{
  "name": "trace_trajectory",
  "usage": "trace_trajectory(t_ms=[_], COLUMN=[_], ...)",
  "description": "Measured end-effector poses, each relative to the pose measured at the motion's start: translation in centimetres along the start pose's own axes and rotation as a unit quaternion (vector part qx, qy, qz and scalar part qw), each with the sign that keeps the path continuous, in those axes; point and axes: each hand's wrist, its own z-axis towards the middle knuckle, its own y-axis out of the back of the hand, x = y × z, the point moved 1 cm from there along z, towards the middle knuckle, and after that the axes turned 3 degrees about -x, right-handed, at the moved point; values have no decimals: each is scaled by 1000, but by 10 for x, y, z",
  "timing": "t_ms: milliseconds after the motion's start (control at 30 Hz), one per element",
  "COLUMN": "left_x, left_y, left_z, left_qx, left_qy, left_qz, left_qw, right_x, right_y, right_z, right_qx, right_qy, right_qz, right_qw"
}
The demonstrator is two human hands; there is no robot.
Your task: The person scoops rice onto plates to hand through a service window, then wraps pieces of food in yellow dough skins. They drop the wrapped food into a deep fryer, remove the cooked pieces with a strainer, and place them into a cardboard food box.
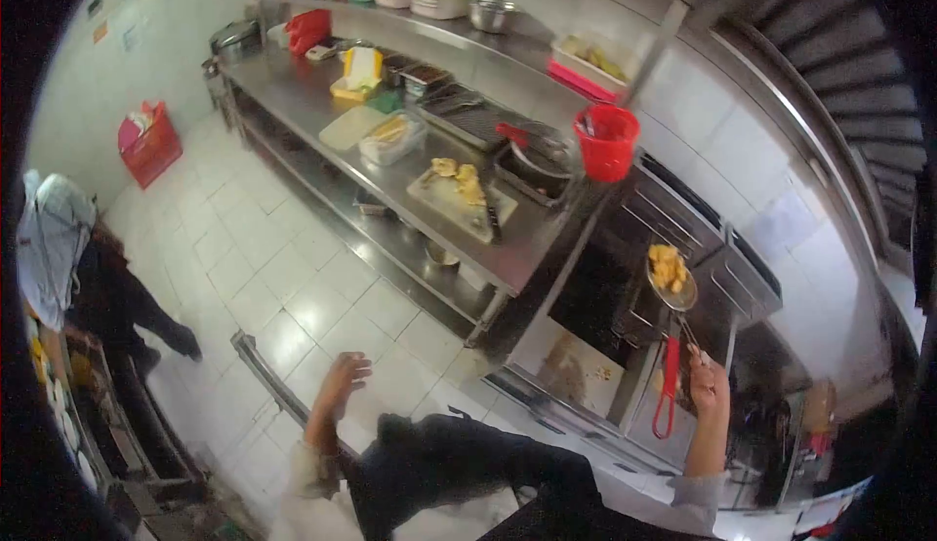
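Note:
My right hand (707, 383) is closed around the handle of a metal skimmer (676, 292), which holds golden fried pieces (668, 268) above the fryer (634, 317). Just left of that hand is a red handle (671, 375) with a loop at its end; what it belongs to is partly hidden. My left hand (344, 381) hangs over the tiled floor with its fingers apart, holding nothing. On the steel table, a white cutting board (449, 207) carries more yellow pieces (468, 185) and a dark-handled knife (492, 217).
A red bucket (606, 146) stands beyond the fryer. Plastic tubs (393, 139) and metal trays (468, 117) line the table (283, 117). Another person (98, 268) is at the far left, near a rack. A red bin (151, 146) sits on the floor.

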Motion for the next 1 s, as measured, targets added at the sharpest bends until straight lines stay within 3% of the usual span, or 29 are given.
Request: trace_trajectory(t_ms=[33, 100, 133, 200, 267, 300, 400, 533, 600, 733, 800, 867, 1000], left_x=[1, -5, -11, -23, -32, -32, -38, -60, -72, -120, -147, -171, -209], left_y=[18, 46, 58, 77, 88, 92, 93, 77, 74, 76, 79, 83, 82], left_z=[6, 15, 19, 28, 38, 46, 72, 104, 131, 179, 204, 226, 272], left_qx=[-6, -27, -38, -38, -47, -46, -42, -8, 5, 8, -25, -24, -36], left_qy=[-8, 2, 7, 6, -14, -22, -15, -10, -25, -70, -55, -52, -57], left_qz=[-14, -10, 0, 3, -10, -25, -53, -58, -53, -21, 7, 12, 12], left_qw=[1000, 1000, 999, 999, 999, 998, 998, 998, 998, 997, 998, 998, 998], right_x=[-9, -28, -39, -59, -68, -84, -98, -138, -158, -228, -256, -282, -303], right_y=[-14, -35, -50, -82, -91, -113, -130, -169, -179, -247, -264, -282, -289], right_z=[5, -6, -16, -27, -20, -10, 19, 137, 214, 356, 436, 505, 615], right_qx=[-1, -136, -145, -45, 29, -45, 59, 90, 160, 146, 237, 215, 170], right_qy=[-10, 163, 159, 126, 54, 135, -1, -87, -150, -99, -97, -36, -14], right_qz=[-9, -93, -93, -152, -38, -207, 2, 0, 64, 48, 1, -63, -92], right_qw=[1000, 973, 972, 979, 997, 968, 998, 992, 974, 983, 967, 974, 981])
